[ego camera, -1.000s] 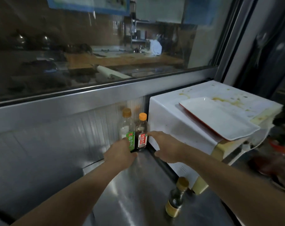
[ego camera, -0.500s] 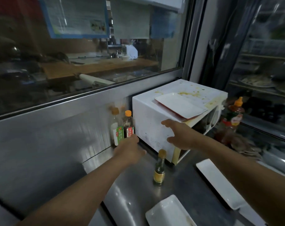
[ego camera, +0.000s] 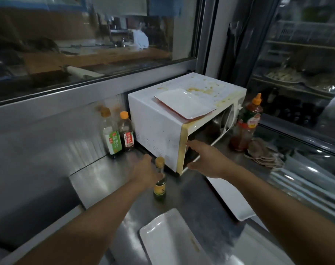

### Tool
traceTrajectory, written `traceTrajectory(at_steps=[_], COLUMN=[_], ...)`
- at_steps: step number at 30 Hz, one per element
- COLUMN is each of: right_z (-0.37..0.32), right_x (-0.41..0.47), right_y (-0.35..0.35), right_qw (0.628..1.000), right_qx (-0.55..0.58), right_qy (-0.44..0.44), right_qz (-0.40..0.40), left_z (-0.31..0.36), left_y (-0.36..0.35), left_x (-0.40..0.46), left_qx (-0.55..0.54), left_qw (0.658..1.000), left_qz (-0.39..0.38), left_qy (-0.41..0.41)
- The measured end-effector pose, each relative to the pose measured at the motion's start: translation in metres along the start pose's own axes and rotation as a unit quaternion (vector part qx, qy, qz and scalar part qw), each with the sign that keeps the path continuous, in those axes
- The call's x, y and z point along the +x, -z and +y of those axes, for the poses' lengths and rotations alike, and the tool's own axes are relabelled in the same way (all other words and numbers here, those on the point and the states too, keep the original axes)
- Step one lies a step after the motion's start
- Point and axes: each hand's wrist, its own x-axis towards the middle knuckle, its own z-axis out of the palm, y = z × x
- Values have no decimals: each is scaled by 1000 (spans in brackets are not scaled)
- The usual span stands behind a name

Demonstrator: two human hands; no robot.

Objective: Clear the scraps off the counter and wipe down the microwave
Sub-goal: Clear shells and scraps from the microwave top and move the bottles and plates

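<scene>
Our left hand point(ego camera: 145, 172) has come back from the two label-wrapped sauce bottles point(ego camera: 117, 133) to grip the small dark yellow-labelled bottle point(ego camera: 160, 181), while our right hand point(ego camera: 207, 161), fingers relaxed, now reaches the stained white box-shaped microwave point(ego camera: 159, 131) on the steel counter point(ego camera: 105, 176), so wiping has yet to begin.

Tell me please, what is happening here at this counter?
A person reaches both bare hands toward a stained white microwave on a steel counter. The left hand is at a small yellow-capped dark bottle; the right hand is at the microwave's front corner. A white rectangular plate lies on top.
</scene>
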Motion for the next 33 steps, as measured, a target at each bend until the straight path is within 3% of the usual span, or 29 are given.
traceTrajectory(at_steps=[16,33], right_z=[59,-25], right_x=[21,74], right_y=[-17,-63], right_qw=[996,999], right_qx=[73,36], right_qy=[-49,2], right_qz=[-16,-40], left_z=[-7,-80], left_y=[-51,54], left_x=[28,62], left_qx=[-5,-7], left_qw=[992,982], left_qz=[110,167], left_qy=[64,84])
